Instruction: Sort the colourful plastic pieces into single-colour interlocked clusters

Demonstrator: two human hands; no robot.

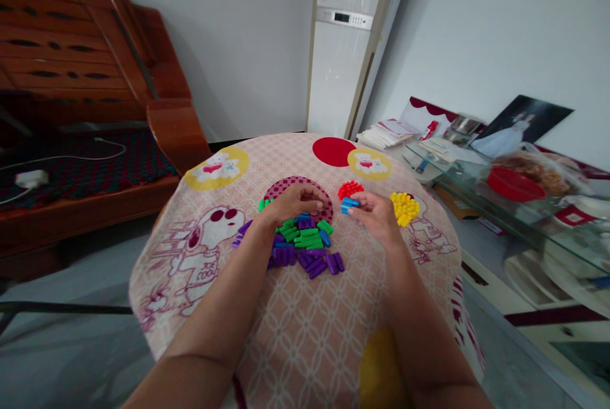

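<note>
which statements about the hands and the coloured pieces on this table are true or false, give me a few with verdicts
1. Green pieces and purple pieces lie close together. True.
2. The right hand holds purple pieces. False: it holds blue pieces.
3. The left hand is nearer the green pieces than the yellow pieces. True.
4. The red pieces form a cluster apart from the yellow pieces. True.
5. The yellow pieces lie to the left of the red pieces. False: they lie to the right.
</note>
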